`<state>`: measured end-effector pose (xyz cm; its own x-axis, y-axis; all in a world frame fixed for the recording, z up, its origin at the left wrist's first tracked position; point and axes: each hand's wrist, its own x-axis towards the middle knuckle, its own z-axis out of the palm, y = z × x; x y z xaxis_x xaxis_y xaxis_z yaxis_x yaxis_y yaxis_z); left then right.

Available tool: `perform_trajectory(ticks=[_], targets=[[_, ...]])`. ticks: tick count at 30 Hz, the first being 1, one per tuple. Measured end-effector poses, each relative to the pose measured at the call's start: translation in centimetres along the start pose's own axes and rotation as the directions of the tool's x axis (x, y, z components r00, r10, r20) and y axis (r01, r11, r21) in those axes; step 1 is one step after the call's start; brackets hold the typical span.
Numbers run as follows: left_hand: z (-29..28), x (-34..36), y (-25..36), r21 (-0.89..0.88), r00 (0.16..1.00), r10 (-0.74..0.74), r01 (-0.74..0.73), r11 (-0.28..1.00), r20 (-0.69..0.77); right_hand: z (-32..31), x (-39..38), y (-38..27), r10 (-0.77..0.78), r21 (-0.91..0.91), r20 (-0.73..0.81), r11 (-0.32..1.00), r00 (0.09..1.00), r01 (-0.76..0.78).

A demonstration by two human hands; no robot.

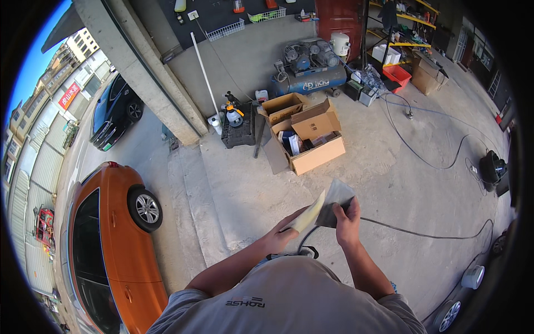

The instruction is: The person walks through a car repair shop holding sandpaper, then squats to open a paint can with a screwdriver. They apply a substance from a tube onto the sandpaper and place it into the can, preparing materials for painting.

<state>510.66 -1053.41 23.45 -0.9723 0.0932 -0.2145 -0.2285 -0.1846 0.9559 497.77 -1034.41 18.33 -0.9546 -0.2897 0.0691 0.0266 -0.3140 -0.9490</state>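
My left hand (279, 238) is closed round the lower end of a thin, pale yellow, curved piece (309, 215), whose tip points up and away from me. I cannot make out what kind of thing it is. Just to its right, my right hand (347, 224) pinches a thin grey sheet (337, 196), with the thumb lying across its darker lower part. The sheet is paler toward its far end. Both pieces are held close together in front of my chest, and the yellow one stands almost edge-on. The fingers behind each piece are mostly hidden.
Open cardboard boxes (320, 157) with mixed goods stand ahead, beside a black crate (237, 133) bearing a spray bottle (234, 116). A blue air compressor (308, 79) is behind. An orange car (119, 234) is at left. A dark hose (423, 235) crosses the concrete floor at right.
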Motion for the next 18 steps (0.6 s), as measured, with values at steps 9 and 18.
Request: perform_trajectory(ticks=[9, 18], targets=[[10.7, 19.2, -1.9, 0.135, 0.872, 0.051, -0.133, 0.982, 0.486, -14.2, 1.7, -3.6, -0.123, -0.118, -0.499, 0.990, 0.858, 0.074], [16.5, 39.4, -2.5, -0.236, 0.829, -0.049, 0.215, 0.948, 0.557, -21.2, 14.2, -2.9, -0.193, -0.314, -0.488, 0.949, 0.851, 0.035]])
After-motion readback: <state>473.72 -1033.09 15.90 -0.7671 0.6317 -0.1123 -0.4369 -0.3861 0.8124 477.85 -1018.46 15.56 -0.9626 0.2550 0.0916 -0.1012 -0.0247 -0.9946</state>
